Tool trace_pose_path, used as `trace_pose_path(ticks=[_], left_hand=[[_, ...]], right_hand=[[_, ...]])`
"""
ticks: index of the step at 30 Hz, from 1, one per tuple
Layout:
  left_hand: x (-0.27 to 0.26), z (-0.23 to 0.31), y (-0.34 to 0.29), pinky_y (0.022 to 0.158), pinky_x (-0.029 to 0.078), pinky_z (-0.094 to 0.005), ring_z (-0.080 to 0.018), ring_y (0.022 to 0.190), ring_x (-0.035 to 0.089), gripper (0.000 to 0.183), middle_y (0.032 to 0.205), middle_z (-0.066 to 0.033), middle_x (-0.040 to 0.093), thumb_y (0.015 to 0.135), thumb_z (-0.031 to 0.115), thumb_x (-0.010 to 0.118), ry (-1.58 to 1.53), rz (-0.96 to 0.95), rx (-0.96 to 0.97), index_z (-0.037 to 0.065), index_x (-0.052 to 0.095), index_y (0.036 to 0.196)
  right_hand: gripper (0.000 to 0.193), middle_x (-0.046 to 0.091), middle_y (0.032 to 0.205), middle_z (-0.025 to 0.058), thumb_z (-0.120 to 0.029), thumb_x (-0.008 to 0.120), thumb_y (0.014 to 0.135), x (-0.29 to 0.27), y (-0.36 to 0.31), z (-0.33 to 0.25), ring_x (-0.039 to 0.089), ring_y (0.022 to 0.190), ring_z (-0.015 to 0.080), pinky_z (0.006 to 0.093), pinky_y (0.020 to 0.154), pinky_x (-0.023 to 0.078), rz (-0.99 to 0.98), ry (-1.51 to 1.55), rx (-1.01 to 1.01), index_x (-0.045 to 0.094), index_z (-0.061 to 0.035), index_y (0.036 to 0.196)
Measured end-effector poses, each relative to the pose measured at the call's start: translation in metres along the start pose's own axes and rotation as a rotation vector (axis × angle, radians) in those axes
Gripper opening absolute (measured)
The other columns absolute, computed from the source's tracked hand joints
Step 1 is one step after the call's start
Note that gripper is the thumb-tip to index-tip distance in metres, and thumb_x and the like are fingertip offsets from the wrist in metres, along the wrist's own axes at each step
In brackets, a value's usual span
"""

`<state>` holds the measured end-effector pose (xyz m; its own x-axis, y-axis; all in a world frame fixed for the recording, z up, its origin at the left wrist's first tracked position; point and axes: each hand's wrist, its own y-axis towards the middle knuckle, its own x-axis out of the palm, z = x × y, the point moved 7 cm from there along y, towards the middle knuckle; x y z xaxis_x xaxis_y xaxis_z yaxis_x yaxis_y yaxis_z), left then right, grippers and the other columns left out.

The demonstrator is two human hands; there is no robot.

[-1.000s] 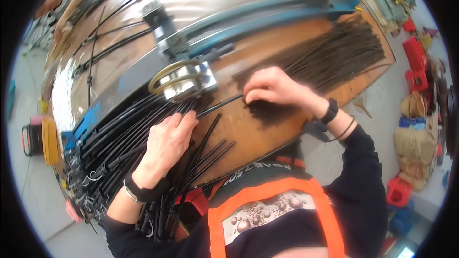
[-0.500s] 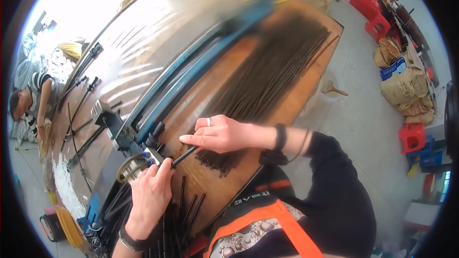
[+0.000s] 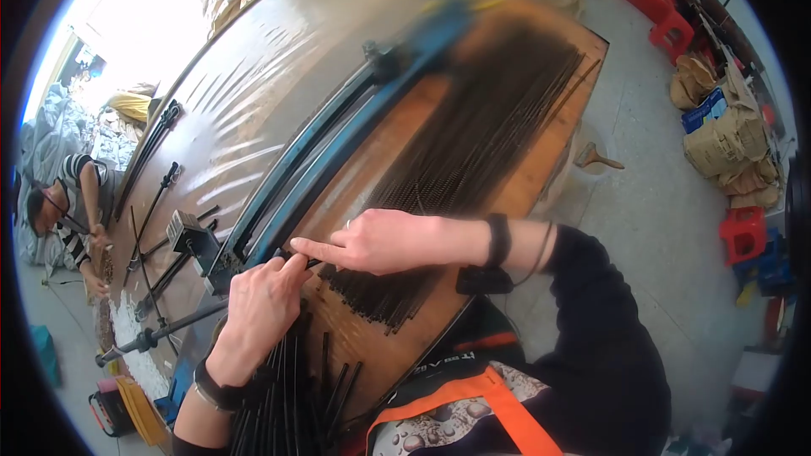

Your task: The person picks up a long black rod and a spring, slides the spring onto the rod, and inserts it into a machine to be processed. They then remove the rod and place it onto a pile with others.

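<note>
Both my hands meet in front of the metal clamp block (image 3: 203, 245) at the near end of a long blue rail (image 3: 325, 152). A dark rod (image 3: 190, 318) with a collar near its far-left end slants across to my left hand (image 3: 262, 308), whose fingers are closed around it. My right hand (image 3: 372, 241) reaches in from the right, its index finger stretched over the left thumb and its other fingers curled. A short black stretch of rod shows just under it; the right hand's grip is partly hidden.
A dense bundle of thin dark rods (image 3: 448, 169) lies on the wooden tabletop (image 3: 549, 131). Several black rods (image 3: 283, 397) stand below my left hand. Across the bench a person (image 3: 76, 211) in striped sleeves works. A brush (image 3: 598, 157) and red stools (image 3: 743, 235) are to the right.
My right hand has slid left against my left hand, covering most of the rod between them. A collared rod end now sticks out to the left. The far-side person's arms have shifted.
</note>
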<state>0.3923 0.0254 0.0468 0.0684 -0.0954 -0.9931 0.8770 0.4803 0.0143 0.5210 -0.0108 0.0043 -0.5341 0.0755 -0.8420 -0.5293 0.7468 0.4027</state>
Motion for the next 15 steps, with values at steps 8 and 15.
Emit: trace_pose_path(ticks=[8, 15], left_hand=[[-0.023, -0.025, -0.001, 0.06, 0.05, -0.0426, -0.0306, 0.073, 0.062, 0.018, 0.076, -0.0087, 0.055, 0.089, 0.014, 0.062, 0.231, 0.076, 0.025, 0.012, 0.059, 0.107], [-0.022, -0.015, 0.032, 0.063, 0.052, -0.043, -0.0314, 0.076, 0.062, 0.03, 0.079, -0.0098, 0.055, 0.089, 0.013, 0.061, 0.161, 0.148, 0.058, 0.013, 0.057, 0.118]], right_hand=[[0.068, 0.068, 0.094, 0.0135, -0.023, 0.073, 0.085, -0.026, -0.044, 0.065, 0.069, 0.076, 0.0286, 0.039, 0.065, 0.056, 0.285, 0.139, 0.261, 0.044, -0.0154, 0.145], [0.05, 0.068, 0.084, 0.0097, -0.025, 0.073, 0.086, -0.059, -0.042, 0.103, 0.068, 0.075, 0.0255, 0.0369, 0.067, 0.056, 0.261, -0.017, 0.124, 0.057, -0.0165, 0.132]])
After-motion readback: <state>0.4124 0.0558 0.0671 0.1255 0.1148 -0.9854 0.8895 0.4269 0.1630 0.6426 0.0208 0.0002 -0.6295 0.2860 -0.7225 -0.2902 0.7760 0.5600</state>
